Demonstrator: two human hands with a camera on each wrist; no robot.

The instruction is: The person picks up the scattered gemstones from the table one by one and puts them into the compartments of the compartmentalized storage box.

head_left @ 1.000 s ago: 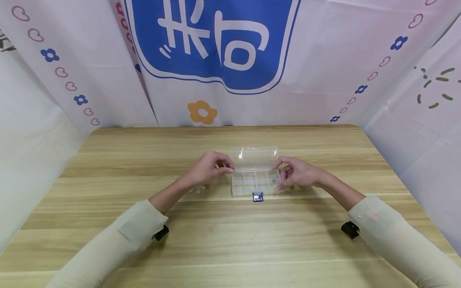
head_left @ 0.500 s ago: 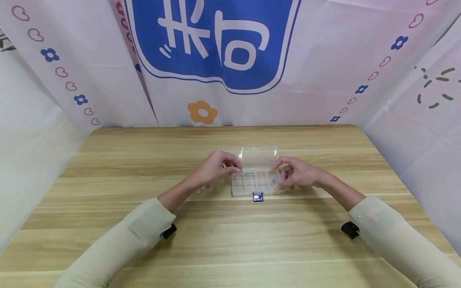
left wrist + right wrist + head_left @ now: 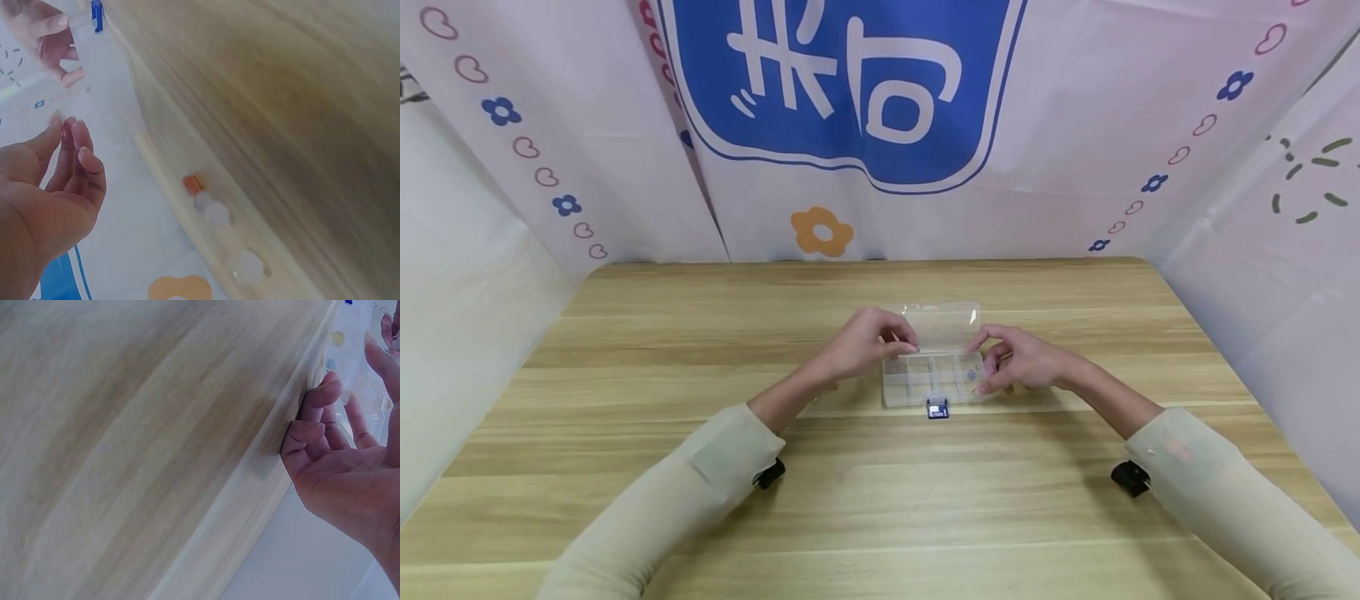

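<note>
A clear plastic compartment box lies on the wooden table with its hinged lid raised at the back. Over its rear left compartments, my left hand pinches a small clear piece between thumb and fingertips, mostly hidden by them. My right hand grips the box's right end, thumb at the front and index finger by the hinge. A small blue bead sits in a right-hand compartment. At the front edge is a blue-framed tab with a white face.
Left of the box, partly behind my left forearm, lie an orange piece and several round clear pieces on the table. A printed white cloth hangs beyond the back edge.
My left hand has moved right, from the box's left corner to above its rear left compartments. The right hand keeps its hold, and the box stays in place.
</note>
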